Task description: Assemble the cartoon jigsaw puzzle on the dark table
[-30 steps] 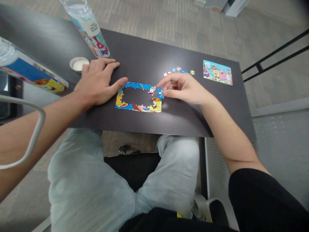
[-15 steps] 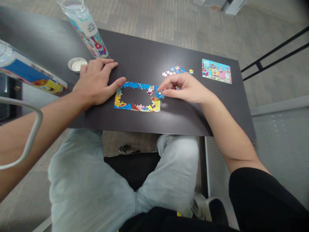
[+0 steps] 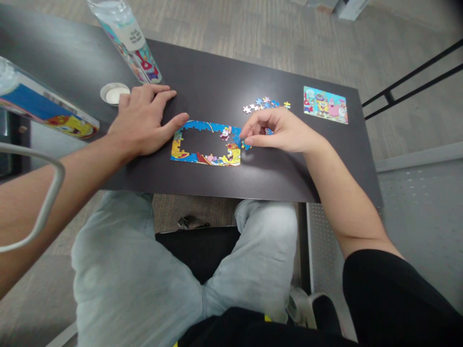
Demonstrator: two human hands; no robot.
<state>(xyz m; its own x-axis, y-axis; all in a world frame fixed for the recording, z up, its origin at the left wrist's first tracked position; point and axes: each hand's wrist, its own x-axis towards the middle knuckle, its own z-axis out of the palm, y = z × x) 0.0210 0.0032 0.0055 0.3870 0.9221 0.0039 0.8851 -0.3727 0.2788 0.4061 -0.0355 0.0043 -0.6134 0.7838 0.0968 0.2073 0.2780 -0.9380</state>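
Puzzle: flat rectangular cardboard jigsaw border [image 3: 206, 160], printed in blue, yellow and red, lying face up between the two hands; its middle is unfilled and shows dark surface. The long axis runs left to right, roughly in line with the near table edge.
Cartoon corner: small pink-and-white character section [image 3: 226, 133], at the upper right of the opening.
Blue piece: small blue jigsaw piece with a touch of yellow [image 3: 246, 145], at the right fingertips, just beside the border's right edge. Contact with that edge cannot be told.
Right hand: right hand [image 3: 280, 129], thumb and fingertips drawn nearly together in a pinch on the blue piece, remaining fingers curled.
Governing relation: the border and its opening lie to the left of the pinch; the right hand is the nearer to the right edge, the left to the upper left corner.
Left hand: left hand [image 3: 144, 118], palm down, fingers spread, grasping nothing visible; thumb tip at the upper left corner, pressure not determinable.
Loose pieces: scattered pink, blue and yellow jigsaw pieces [image 3: 266, 102], beyond the right hand.
Picture card: rectangular glossy turquoise card with cartoon figures [image 3: 325, 106], near the table's right end.
Lid: round white shallow lid [image 3: 115, 93], just beside the left hand.
Table: dark brown smooth-topped table [image 3: 213, 185], beneath all items listed.
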